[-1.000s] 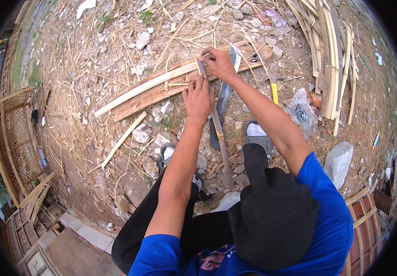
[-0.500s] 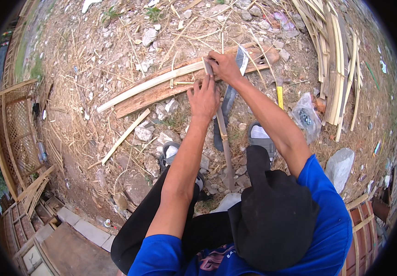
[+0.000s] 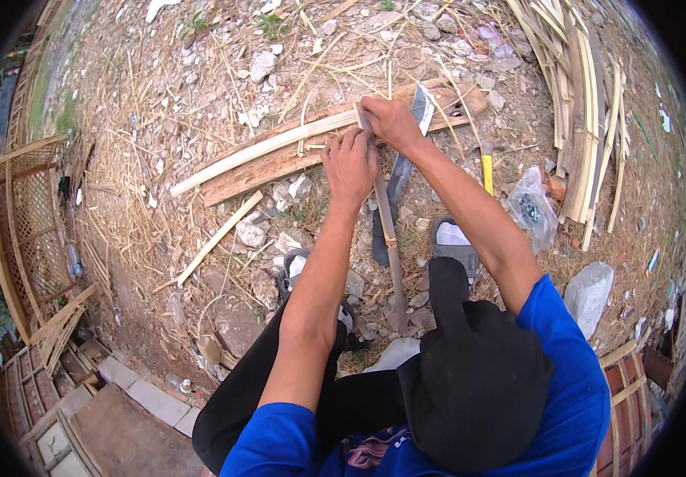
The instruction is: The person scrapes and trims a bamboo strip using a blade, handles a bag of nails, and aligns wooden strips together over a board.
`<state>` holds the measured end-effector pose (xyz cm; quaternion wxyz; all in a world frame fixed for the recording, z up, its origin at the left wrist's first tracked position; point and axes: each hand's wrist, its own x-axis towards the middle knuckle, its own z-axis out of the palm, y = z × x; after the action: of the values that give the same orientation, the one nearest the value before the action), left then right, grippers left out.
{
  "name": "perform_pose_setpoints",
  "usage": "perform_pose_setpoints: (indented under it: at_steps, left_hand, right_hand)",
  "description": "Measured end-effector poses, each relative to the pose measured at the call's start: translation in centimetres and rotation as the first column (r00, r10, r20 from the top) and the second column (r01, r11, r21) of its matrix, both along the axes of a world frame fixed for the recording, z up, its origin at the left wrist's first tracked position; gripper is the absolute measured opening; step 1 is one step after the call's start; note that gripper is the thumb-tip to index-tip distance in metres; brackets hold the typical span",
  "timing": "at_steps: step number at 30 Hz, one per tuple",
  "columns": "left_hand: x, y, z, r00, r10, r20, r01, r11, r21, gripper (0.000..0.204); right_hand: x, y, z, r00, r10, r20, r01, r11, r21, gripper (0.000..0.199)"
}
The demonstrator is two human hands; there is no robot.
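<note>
Near the middle, a long grey-brown bamboo strip (image 3: 391, 250) runs from the wooden board back toward my feet. My right hand (image 3: 393, 125) is closed around its far end. Just nearer, my left hand (image 3: 351, 168) has its fingers bent against the same strip, above the board. The rough brown board (image 3: 259, 176) lies on the ground, with a pale split strip (image 3: 259, 149) lengthwise on top. A machete (image 3: 399, 171) lies under my right wrist, its blade tip across the board and its dark handle pointing toward me. The fingers partly hide the strip's end.
A yellow-handled hammer (image 3: 487, 171) and a clear plastic bag (image 3: 530, 208) of small dark items lie right of my arm. Farther right is a pile of split strips (image 3: 585, 119). Stones (image 3: 588, 298) and scraps litter the ground. A lattice-panelled wooden frame (image 3: 29, 215) stands left.
Both hands stay on the bamboo strip, with the left fingers drawn slightly back along it. The whole view has shifted a little; the board, machete and hammer have not otherwise moved.
</note>
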<state>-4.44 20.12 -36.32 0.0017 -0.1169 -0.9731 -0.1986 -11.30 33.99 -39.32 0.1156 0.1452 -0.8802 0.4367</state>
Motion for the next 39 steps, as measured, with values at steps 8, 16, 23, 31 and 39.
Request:
perform_pose_setpoints:
  at_steps: [8,16,23,31,39]
  left_hand:
    - [-2.0,-0.8,-0.3,0.987,0.155,-0.043,-0.154,0.988,0.019,0.054]
    - [-2.9,-3.2,-2.4,0.992,-0.050,-0.115,0.041,0.996,-0.083,0.047]
    - [-2.4,-3.4,-2.2,0.986,-0.098,-0.137,0.091,0.994,-0.054,0.047]
    - [-2.4,-4.0,-2.0,0.979,-0.154,-0.134,0.142,0.985,-0.093,0.048]
    - [-2.3,-3.2,-2.1,0.979,-0.132,-0.154,0.123,0.990,-0.071,0.046]
  right_hand:
    - [0.0,0.1,0.4,0.999,-0.004,0.039,0.006,0.998,-0.058,0.009]
    - [-0.3,0.1,0.7,0.999,0.020,0.046,-0.018,0.999,-0.032,0.009]
    - [-0.3,0.2,0.6,0.999,0.027,0.048,-0.025,0.999,-0.038,0.011]
    - [-0.5,0.3,0.5,0.996,0.035,0.081,-0.032,0.998,-0.045,0.013]
    - [-0.6,0.7,0.2,0.996,0.022,0.088,-0.018,0.999,-0.042,0.013]
